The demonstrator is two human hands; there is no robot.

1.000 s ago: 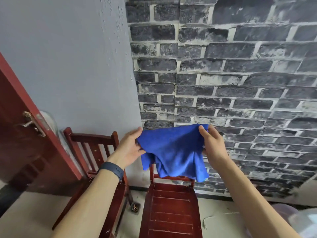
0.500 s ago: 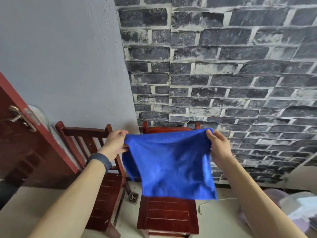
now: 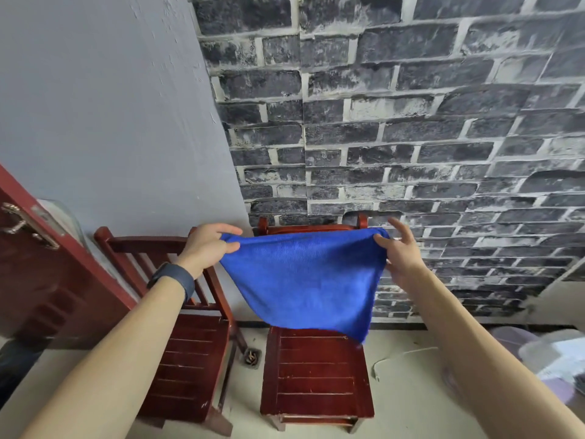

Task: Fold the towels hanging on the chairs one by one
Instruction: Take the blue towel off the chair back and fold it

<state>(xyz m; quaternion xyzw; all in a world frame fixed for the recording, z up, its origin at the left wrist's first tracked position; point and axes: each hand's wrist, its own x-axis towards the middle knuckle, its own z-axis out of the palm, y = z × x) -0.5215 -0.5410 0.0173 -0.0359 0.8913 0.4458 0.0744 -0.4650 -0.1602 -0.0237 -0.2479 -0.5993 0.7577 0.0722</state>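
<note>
A dark red panelled door (image 3: 47,280) with a metal lever handle (image 3: 22,226) stands at the far left against a smooth grey wall (image 3: 110,122). Next comes a red-brown wooden chair (image 3: 190,343) with a slatted seat and back. In front of its back the left hand (image 3: 209,245), a dark band (image 3: 172,280) on its wrist, pinches the upper left corner of the blue towel (image 3: 310,280) between thumb and curled fingers. The towel, a soft, fine-ribbed cloth, hangs spread in the air between both hands, its top edge stretched and its lower edge sagging to a point over a second slatted chair (image 3: 316,375). The right hand (image 3: 402,255) pinches the upper right corner, its other fingers spread. Behind is a rough dark brick wall (image 3: 411,122).
</note>
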